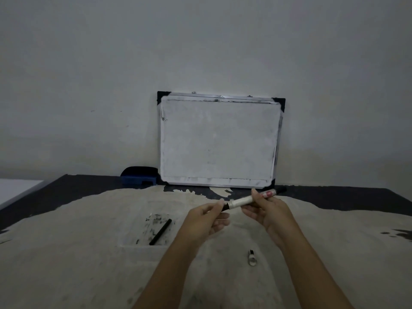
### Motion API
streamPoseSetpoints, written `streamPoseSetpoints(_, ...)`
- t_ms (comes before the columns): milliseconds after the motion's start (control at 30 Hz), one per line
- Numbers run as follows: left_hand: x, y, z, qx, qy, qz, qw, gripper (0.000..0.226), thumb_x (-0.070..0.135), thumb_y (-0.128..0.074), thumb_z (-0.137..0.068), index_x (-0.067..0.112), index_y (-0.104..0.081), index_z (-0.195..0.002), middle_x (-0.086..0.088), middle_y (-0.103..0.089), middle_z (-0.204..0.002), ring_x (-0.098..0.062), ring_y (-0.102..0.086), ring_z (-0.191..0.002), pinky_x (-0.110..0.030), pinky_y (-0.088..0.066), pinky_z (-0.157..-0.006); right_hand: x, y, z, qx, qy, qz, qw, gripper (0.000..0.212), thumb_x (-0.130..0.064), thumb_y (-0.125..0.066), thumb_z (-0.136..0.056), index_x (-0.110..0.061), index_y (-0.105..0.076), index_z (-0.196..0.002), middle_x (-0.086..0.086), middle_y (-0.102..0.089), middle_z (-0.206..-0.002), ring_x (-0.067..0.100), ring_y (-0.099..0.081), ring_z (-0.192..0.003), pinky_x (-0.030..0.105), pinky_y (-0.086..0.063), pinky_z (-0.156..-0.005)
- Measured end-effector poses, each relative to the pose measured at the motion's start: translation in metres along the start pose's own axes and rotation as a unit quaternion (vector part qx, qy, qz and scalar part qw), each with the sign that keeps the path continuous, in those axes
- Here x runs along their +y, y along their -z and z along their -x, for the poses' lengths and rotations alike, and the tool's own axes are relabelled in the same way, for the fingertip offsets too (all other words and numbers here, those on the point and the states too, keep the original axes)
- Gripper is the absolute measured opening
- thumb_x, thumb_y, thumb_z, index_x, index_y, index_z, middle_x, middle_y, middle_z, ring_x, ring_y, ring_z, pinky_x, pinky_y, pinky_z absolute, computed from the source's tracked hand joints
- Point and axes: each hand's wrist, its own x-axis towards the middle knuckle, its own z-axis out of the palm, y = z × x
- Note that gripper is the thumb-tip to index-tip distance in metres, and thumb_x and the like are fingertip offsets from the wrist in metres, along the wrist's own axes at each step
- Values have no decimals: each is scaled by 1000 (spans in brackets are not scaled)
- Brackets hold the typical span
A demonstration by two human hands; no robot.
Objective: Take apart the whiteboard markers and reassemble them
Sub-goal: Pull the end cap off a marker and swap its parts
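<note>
A white whiteboard marker (242,201) with a red label and a black end is held level above the table, slanting up to the right. My right hand (266,208) grips its barrel in the middle. My left hand (208,217) pinches the black nib end at the marker's left tip. A thin black rod (160,231), like an ink core, lies on a shallow clear tray (138,246) to the left. A small silver and black cap-like piece (252,257) lies on the cloth below my right hand.
A small whiteboard (219,141) leans against the wall at the back. A blue eraser (139,177) sits to its left. A stained pale cloth (89,253) covers most of the dark table (66,188).
</note>
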Motion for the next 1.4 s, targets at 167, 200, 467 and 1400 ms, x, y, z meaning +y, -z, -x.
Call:
streamPoseSetpoints(167, 1, 0, 2, 25, -32, 16, 999, 20, 17, -64, -83, 5, -69, -98, -8, -71, -78, -7, -66, -61, -13, -52, -57, 3, -10, 4, -44, -21, 5, 999, 17, -13, -58, -88, 5, -61, -88, 18, -67, -84, 21, -69, -68, 30, -60, -69)
streamPoseSetpoints(200, 3, 1, 2, 32, -35, 13, 999, 19, 16, -64, -83, 5, -69, -98, -8, -72, -77, -6, -66, -61, -12, -52, -57, 4, -12, 4, -42, -26, 9, 999, 19, -15, -59, -87, 4, -61, -89, 20, -68, -89, 23, -69, -73, 32, -60, -72)
streamPoseSetpoints(467, 11, 12, 1, 72, -48, 16, 996, 17, 12, -65, -82, 1, -70, -94, -10, -69, -72, -7, -61, -57, -9, -50, -54, 18, -12, 4, 88, 338, 520, 780, 69, -29, -64, -83, -26, -30, -142, 0, -31, -148, 20, -26, -138, 45, -17, -115)
streamPoseSetpoints(1400, 30, 94, -6, 200, -18, -561, 803, 24, 13, -56, -88, 6, -67, -109, -13, -69, -106, -23, -64, -94, -26, -48, -78, 11, -10, 6, 36, 339, 629, 699, 22, -40, -65, -80, -38, -67, -102, -14, -69, -88, 8, -54, -97, 38, -11, -112)
